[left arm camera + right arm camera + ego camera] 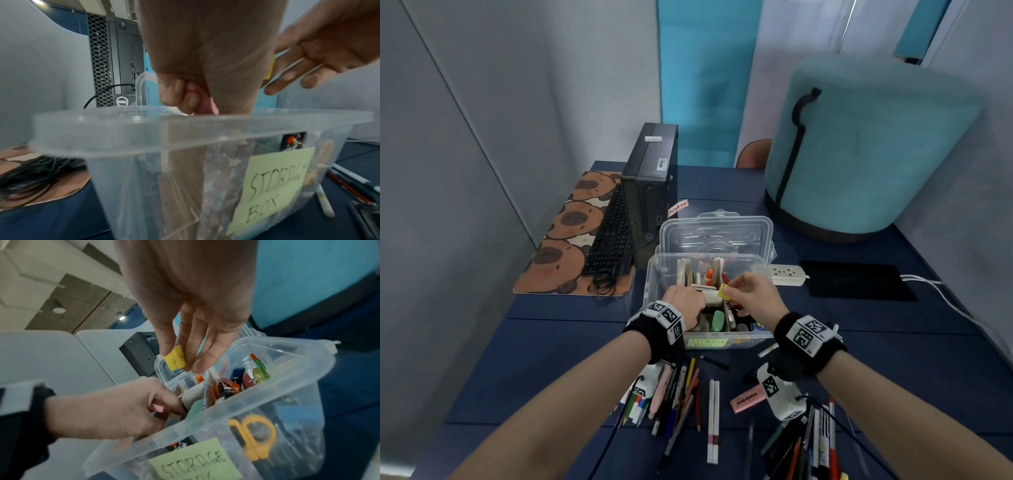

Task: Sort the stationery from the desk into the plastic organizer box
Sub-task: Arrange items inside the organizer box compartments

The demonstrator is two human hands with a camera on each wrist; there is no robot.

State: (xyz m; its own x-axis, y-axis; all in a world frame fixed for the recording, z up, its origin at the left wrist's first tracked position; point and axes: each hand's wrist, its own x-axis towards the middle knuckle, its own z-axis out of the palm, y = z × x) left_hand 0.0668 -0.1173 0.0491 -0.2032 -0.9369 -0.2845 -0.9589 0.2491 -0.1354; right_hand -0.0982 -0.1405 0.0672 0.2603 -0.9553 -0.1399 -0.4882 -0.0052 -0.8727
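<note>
Over the organizer box (pixel 654 291), the right hand (pixel 753 294) pinches a yellow eraser (pixel 174 360) while the left hand (pixel 683 301) beside it grips a pink eraser (pixel 203 104).

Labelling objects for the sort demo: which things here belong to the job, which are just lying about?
Job: storage box; yellow eraser pinched by right hand; pink eraser gripped by left hand; loose pens and pencils.

Lying about: computer tower, keyboard, power strip, teal stool.
</note>
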